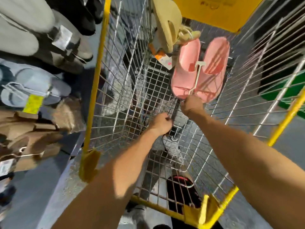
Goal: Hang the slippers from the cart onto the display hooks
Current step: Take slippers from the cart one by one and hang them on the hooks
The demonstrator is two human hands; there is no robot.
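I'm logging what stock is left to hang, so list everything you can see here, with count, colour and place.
Pink foam slippers on a white plastic hanger: one pair, pink, inside the cart, held up by the hanger's hook end.
Beige foam slippers: apparently one pair, beige, far end of the cart.
Grey slippers on a hanger: at least one pair, grey, low in the cart under the arms.
Wire mesh cart with yellow frame: one, silver and yellow, centre.
Displayed slippers: several pairs, grey, pale blue, brown and black, hanging at left.
Left hand: one, curled round something dark by the mesh; too blurred to name.
Right hand: one, grips the pink pair's hanger.
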